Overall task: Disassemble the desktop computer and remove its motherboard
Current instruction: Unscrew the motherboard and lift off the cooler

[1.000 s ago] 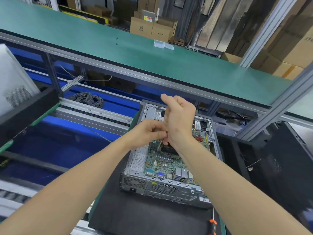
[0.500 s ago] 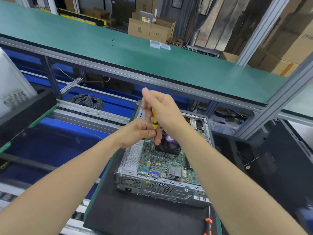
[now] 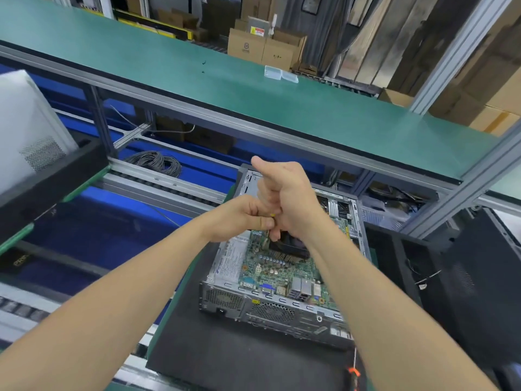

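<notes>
The right hand [image 3: 290,201] is curled in a fist round a yellow driver [image 3: 272,215], thumb upright. Only a speck of yellow is seen where the fist meets the left hand [image 3: 239,218]. The left fingertips are pinched narrow on that same speck, thumb against forefinger. The driver's tip is hidden behind the right fingers, so what it touches cannot be told.

Directly beneath both sets of fingers the case [image 3: 270,313] is laid open on a black mat [image 3: 225,359], with the motherboard [image 3: 276,272] seated inside it. A black fan [image 3: 293,246] is found just under the right fingers and is partly covered by them. The board's far half is blocked by the two hands.

An orange driver [image 3: 353,372] is laid at the mat's near edge, well below the right fingers. Beyond and above the fingers a green shelf [image 3: 282,108] is stretched across, with clear boxes [image 3: 280,73] on it. Left of the left fingers a cable coil [image 3: 156,163] is seen, and further left a white panel [image 3: 22,131] is propped in a black tray [image 3: 50,179]. Right of the right fingers a black housing [image 3: 473,292] is stood.

Against half a second before, the yellow handle, then plainly shown between thumb and fingers, is now almost wholly covered by the fist. The hands are kept together over the fan, and the case is unmoved on the mat.
</notes>
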`<act>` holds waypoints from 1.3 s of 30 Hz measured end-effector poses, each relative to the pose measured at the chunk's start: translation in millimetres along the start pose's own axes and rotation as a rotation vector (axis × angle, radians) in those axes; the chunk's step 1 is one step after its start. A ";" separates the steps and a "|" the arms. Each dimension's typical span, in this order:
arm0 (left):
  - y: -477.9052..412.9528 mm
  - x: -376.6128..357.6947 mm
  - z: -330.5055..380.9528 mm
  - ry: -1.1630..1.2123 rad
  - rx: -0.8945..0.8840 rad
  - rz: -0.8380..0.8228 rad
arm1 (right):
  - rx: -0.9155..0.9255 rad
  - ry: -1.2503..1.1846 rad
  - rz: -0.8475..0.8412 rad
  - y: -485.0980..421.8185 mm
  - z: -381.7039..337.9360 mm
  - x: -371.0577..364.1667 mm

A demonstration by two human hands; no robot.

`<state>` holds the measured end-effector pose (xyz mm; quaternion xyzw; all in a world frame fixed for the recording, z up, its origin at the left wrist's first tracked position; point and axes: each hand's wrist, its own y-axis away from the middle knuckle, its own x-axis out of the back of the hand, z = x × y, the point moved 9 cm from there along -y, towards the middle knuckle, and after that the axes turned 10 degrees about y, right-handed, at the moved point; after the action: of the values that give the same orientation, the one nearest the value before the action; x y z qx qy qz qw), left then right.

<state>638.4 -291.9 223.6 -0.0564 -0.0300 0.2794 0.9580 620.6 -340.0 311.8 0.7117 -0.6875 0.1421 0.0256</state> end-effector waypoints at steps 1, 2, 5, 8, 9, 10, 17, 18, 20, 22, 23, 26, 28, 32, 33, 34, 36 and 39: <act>-0.1 0.2 -1.5 0.019 0.009 -0.009 | 0.001 -0.057 -0.147 -2.2 0.8 -5.4; -0.7 0.5 -2.2 0.026 0.018 -0.011 | 0.001 -0.115 -0.272 -2.9 1.1 -9.2; -3.3 -3.4 -2.5 0.045 0.033 -0.019 | -0.022 -0.226 -0.475 -4.8 3.7 -8.2; -5.5 -5.6 0.4 0.027 0.002 0.013 | -0.067 -0.214 -0.441 -8.1 7.8 1.8; -5.5 -6.1 1.6 0.025 -0.012 0.018 | -0.071 -0.161 -0.354 -9.3 8.4 7.0; -5.4 -5.5 2.2 0.024 -0.022 0.030 | -0.061 -0.076 -0.212 -9.7 8.4 15.1; -3.1 -4.9 8.5 0.005 -0.047 0.099 | -0.134 -0.158 0.677 36.8 11.7 27.3; -2.3 -2.5 8.7 -0.031 -0.060 0.120 | -0.130 -0.129 0.692 39.1 10.9 21.1; -1.6 1.6 8.6 -0.084 -0.082 0.118 | -0.054 -0.057 0.722 42.0 5.1 14.9; -0.8 0.8 6.6 -0.073 -0.061 0.085 | 0.020 -0.029 0.670 38.2 0.3 13.8; -0.6 -0.8 6.2 -0.050 -0.040 0.067 | 0.040 -0.035 0.590 31.9 -1.0 13.7; 0.3 0.2 -0.3 0.002 -0.013 0.046 | -0.005 -0.106 0.195 4.9 5.6 7.8; -0.5 2.1 -4.9 0.045 0.004 0.043 | -0.033 -0.182 -0.102 -5.8 10.1 1.3; -4.9 -0.1 -7.8 0.116 0.020 0.020 | -0.051 -0.293 -0.488 -12.4 13.8 -5.8; -5.5 -0.9 -7.4 0.117 0.011 0.019 | -0.059 -0.311 -0.519 -13.9 14.3 -5.9; -6.0 -1.2 -6.7 0.102 -0.001 0.027 | -0.069 -0.315 -0.521 -15.1 14.1 -5.2; -6.2 -2.1 -7.6 0.092 -0.018 0.045 | -0.086 -0.257 -0.425 -17.6 14.9 0.7; -5.8 -1.3 -8.8 0.102 -0.019 0.084 | -0.081 0.038 0.112 -9.8 14.2 32.4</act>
<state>641.1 -298.2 215.6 -0.0810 0.0185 0.3159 0.9451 633.0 -374.2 307.5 0.6677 -0.7307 0.1290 0.0596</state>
